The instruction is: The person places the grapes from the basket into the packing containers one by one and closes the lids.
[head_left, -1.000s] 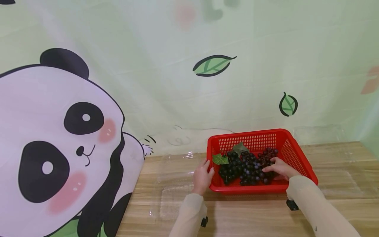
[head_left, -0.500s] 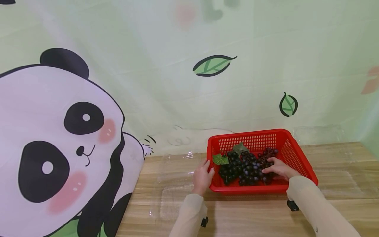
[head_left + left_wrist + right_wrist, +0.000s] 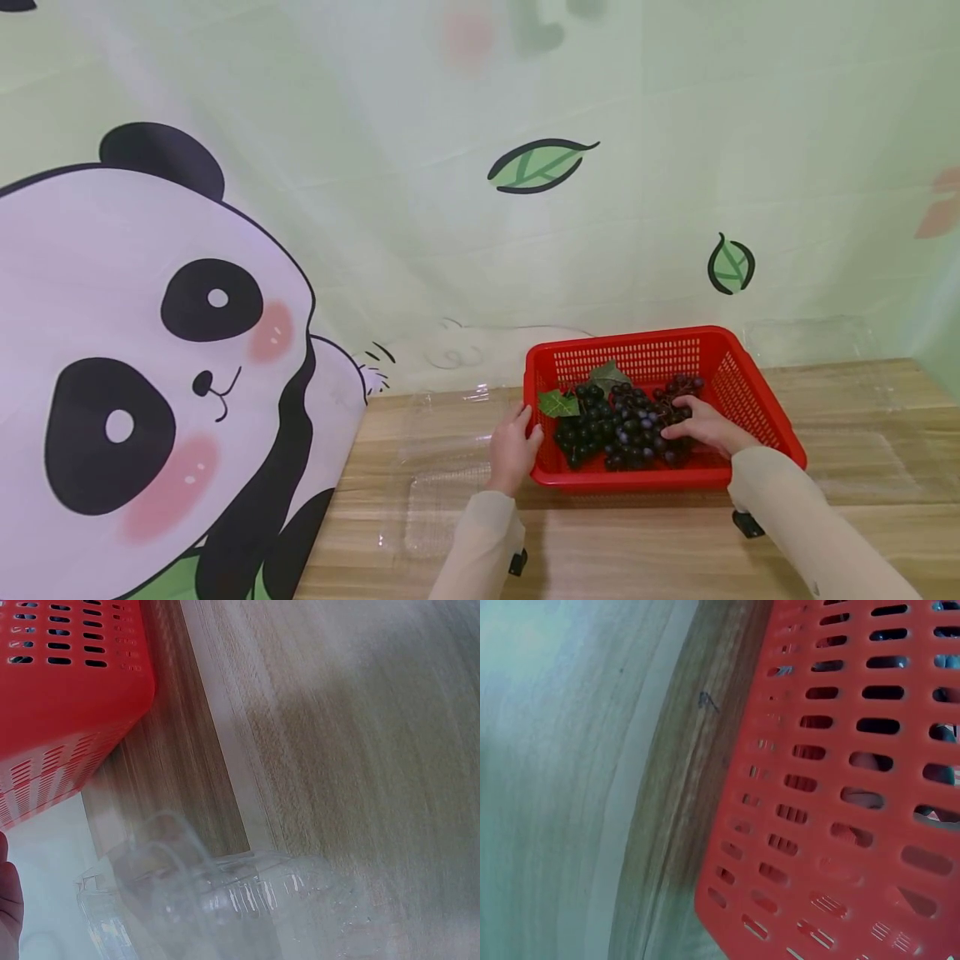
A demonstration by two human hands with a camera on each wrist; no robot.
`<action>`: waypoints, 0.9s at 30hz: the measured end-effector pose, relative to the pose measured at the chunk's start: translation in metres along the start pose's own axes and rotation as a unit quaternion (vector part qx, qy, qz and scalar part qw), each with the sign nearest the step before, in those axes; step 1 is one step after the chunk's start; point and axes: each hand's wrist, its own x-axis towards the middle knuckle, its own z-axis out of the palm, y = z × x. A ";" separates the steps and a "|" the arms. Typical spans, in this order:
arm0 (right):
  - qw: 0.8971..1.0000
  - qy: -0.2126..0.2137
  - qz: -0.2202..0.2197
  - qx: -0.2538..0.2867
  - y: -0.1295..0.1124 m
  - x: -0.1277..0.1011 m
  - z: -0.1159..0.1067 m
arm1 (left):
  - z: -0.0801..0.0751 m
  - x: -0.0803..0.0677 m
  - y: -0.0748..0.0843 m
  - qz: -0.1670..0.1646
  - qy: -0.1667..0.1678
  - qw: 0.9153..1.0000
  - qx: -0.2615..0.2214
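Observation:
On the wooden table stands a red plastic basket [image 3: 716,333] with slotted walls. In it lie a purple bunch of grapes [image 3: 637,429], a dark green-black bunch [image 3: 581,429] with green leaves [image 3: 558,404], and a reddish bunch [image 3: 682,385] at the right. My left hand [image 3: 512,454] holds the basket's left rim, its thumb over the edge. Reaching over the front rim, my right hand [image 3: 708,429] grips the purple grapes between thumb and fingers; its lower fingers are partly hidden. The right wrist view shows mostly the basket's slotted wall [image 3: 832,787].
Clear plastic containers [image 3: 446,500] lie on the table left of the basket, and another clear plastic piece [image 3: 862,458] lies to its right. Behind the table hangs a pale green cloth [image 3: 412,233] printed with a panda and leaves.
My right hand has shifted very slightly left inside the basket, and the purple grapes under it have moved a little. The left hand and the basket have stayed in place.

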 end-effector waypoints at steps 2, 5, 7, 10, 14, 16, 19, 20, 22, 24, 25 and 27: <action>1.000 0.001 -0.002 -0.003 0.000 0.000 0.000 | 0.000 0.000 0.000 0.001 0.002 1.000 0.002; 1.000 0.000 -0.003 -0.003 -0.001 0.000 0.000 | 0.000 0.000 0.000 0.005 0.008 1.000 0.005; 1.000 -0.003 -0.004 -0.003 -0.001 0.000 0.001 | 0.000 0.000 0.000 0.007 0.012 1.000 0.007; 1.000 -0.006 -0.008 -0.006 -0.002 0.000 0.001 | 0.001 -0.001 0.000 0.008 0.013 1.000 0.012; 1.000 -0.012 -0.017 -0.013 -0.001 0.001 0.002 | 0.002 0.000 -0.002 0.022 0.025 0.999 0.007; 1.000 -0.014 -0.021 -0.016 -0.001 0.001 0.002 | 0.002 0.000 -0.003 0.032 0.032 0.999 -0.001; 0.999 -0.016 -0.022 -0.021 -0.001 0.001 0.002 | 0.009 0.003 -0.011 0.052 0.045 0.998 -0.006; 0.999 -0.016 -0.023 -0.021 -0.001 0.001 0.002 | 0.008 0.003 -0.011 0.051 0.043 0.998 -0.007; 0.999 -0.014 -0.024 -0.022 -0.002 0.000 0.002 | 0.008 0.003 -0.010 0.044 0.038 0.998 0.000; 0.999 -0.013 -0.025 -0.021 -0.002 0.000 0.002 | 0.000 0.000 -0.001 0.028 0.028 0.999 0.010; 0.999 -0.011 -0.026 -0.020 -0.003 0.000 0.003 | 0.001 0.000 -0.001 0.026 0.026 0.999 0.012; 0.999 -0.008 -0.027 -0.018 -0.003 0.000 0.003 | 0.001 0.000 -0.001 0.024 0.025 0.999 0.021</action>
